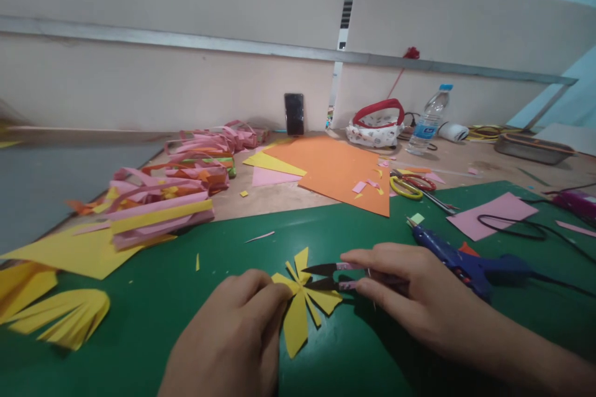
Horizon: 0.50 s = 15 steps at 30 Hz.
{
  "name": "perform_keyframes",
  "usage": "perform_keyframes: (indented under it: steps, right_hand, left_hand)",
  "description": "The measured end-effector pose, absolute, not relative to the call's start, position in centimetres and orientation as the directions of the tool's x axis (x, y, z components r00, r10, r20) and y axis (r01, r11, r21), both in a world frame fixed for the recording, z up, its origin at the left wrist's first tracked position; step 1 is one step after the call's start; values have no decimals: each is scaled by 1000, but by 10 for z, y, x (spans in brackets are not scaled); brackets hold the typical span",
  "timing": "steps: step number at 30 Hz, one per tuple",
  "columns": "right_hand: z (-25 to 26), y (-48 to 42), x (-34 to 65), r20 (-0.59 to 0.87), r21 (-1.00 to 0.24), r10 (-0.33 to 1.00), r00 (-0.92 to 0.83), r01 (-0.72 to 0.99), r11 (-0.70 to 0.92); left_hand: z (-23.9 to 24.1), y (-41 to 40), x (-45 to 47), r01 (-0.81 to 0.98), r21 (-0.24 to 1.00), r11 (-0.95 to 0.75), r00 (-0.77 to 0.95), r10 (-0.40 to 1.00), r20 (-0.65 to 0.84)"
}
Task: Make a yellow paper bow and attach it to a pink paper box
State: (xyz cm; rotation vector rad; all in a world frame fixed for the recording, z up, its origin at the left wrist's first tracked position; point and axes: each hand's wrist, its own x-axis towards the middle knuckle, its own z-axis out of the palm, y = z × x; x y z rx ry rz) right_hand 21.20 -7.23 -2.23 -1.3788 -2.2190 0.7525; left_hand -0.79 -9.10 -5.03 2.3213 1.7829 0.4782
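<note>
A yellow paper flower (297, 315) with several cut petals lies over the green mat (223, 347). My left hand (233, 329) pinches its left side, thumb and fingers closed on a petal; the fingertips are partly hidden. In my right hand (400, 285) is a pair of thread snips (345, 267) with black blades and pink patterned sides. The blades are apart, their points over the flower's centre. My index finger rests along the upper arm of the snips and my thumb along the lower one. Just right of this hand lies a blue glue gun (465, 260).
Pink and yellow paper pieces (162, 217) pile up at the left, above yellow cut paper (65, 316). Behind the mat are orange sheets (335, 167), yellow-handled scissors (406, 188), a pouch (375, 130), a water bottle (429, 121) and a phone (294, 114). Black cord (516, 226) crosses the right side.
</note>
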Motion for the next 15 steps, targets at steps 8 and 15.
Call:
perform_keyframes:
  steps: [8, 15]
  right_hand:
    - [-23, -71, 211, 60, -625, 896, -439, 684, 377]
    - [-23, -72, 210, 63, -620, 897, -438, 687, 379]
  left_hand:
    - [-45, -91, -6, 914, 247, -323, 275, 938, 212]
    - [-44, -90, -7, 900, 241, -362, 303, 920, 248]
